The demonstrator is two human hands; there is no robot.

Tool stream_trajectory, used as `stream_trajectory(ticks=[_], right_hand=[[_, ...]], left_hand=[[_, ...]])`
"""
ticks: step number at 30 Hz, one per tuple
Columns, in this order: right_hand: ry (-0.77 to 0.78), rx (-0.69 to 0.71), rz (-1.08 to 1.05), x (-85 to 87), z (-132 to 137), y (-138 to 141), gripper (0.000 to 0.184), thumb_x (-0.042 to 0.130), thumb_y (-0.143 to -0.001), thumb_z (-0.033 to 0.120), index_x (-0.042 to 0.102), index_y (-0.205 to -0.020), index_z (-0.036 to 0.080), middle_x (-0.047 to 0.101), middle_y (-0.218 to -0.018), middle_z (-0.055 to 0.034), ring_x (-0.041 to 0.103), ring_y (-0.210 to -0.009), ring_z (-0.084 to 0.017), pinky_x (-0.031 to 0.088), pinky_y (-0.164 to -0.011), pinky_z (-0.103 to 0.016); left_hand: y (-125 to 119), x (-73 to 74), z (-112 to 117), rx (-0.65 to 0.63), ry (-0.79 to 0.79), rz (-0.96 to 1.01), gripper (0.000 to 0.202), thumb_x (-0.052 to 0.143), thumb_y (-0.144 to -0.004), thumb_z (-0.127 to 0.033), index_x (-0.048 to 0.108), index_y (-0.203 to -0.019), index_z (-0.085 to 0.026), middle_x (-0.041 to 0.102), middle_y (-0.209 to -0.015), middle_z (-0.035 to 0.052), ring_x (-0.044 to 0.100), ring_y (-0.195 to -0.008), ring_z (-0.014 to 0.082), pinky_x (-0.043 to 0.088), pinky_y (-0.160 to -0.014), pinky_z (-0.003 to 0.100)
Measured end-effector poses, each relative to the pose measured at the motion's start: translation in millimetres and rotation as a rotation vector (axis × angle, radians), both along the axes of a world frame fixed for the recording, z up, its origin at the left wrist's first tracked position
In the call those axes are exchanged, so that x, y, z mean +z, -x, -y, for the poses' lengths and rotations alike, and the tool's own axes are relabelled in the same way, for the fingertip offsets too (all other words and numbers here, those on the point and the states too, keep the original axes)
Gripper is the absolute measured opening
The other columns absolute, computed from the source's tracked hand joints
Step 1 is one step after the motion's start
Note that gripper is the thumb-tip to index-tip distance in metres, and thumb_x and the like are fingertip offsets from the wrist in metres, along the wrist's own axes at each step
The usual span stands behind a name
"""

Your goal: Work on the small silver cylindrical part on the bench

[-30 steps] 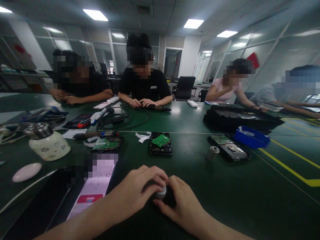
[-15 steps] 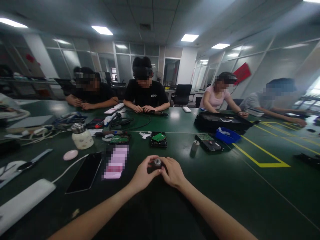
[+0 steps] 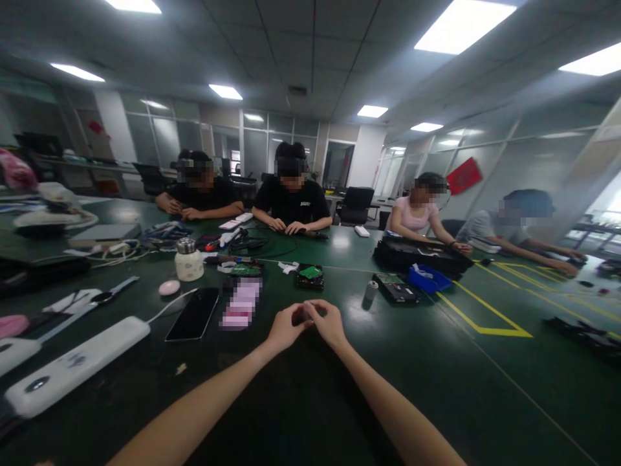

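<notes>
My left hand (image 3: 284, 327) and my right hand (image 3: 328, 323) meet over the dark green table (image 3: 436, 362), fingers curled round a small dark object (image 3: 305, 315) held between them. The object is mostly hidden by my fingers. Just left of my hands lie a black phone (image 3: 193, 314) face up and a second phone with a pink lit screen (image 3: 241, 305). Beyond my hands sits a hard drive with a green circuit board (image 3: 310, 275).
Several people sit along the far side of the table. A white power strip (image 3: 72, 366), a cream jar with a metal lid (image 3: 189, 259), a small metal cylinder (image 3: 370, 290), another opened drive (image 3: 394, 288), a blue tray (image 3: 428, 278) and cables lie about. Yellow tape lines (image 3: 485, 317) mark the right.
The view has pulled back and tilted up, so my hands look smaller and farther out. The shiny metal top of the held object, visible before, is now covered by my fingers.
</notes>
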State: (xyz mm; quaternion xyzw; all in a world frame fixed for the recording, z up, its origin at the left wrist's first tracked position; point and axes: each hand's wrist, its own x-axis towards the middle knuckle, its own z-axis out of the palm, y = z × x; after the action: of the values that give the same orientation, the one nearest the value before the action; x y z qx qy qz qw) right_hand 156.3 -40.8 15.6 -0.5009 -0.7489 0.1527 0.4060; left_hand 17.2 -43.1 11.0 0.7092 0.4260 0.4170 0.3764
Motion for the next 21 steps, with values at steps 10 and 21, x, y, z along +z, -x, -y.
stream_trajectory(ticks=[10, 21], right_hand=[[-0.060, -0.094, 0.085, 7.5, -28, -69, 0.015, 0.057, -0.091, 0.032, 0.067, -0.093, 0.021, 0.065, -0.106, -0.0048, 0.059, -0.103, -0.022, 0.044, -0.091, -0.044], [0.115, -0.133, 0.207, -7.8, -32, -75, 0.020, 0.064, -0.082, 0.035, 0.071, -0.100, 0.032, 0.064, -0.117, -0.0048, 0.051, -0.114, -0.029, 0.035, -0.092, -0.053]], left_hand=[[1, 8.5, -4, -0.005, -0.042, -0.041, 0.024, 0.069, -0.071, -0.023, 0.064, -0.094, -0.020, 0.072, -0.091, 0.0029, 0.067, -0.087, 0.0221, 0.051, -0.079, 0.030], [4, 3.8, -17, 0.000, 0.103, -0.077, 0.026, 0.073, -0.070, -0.029, 0.066, -0.093, -0.020, 0.072, -0.091, 0.0030, 0.065, -0.087, 0.0225, 0.048, -0.081, 0.033]])
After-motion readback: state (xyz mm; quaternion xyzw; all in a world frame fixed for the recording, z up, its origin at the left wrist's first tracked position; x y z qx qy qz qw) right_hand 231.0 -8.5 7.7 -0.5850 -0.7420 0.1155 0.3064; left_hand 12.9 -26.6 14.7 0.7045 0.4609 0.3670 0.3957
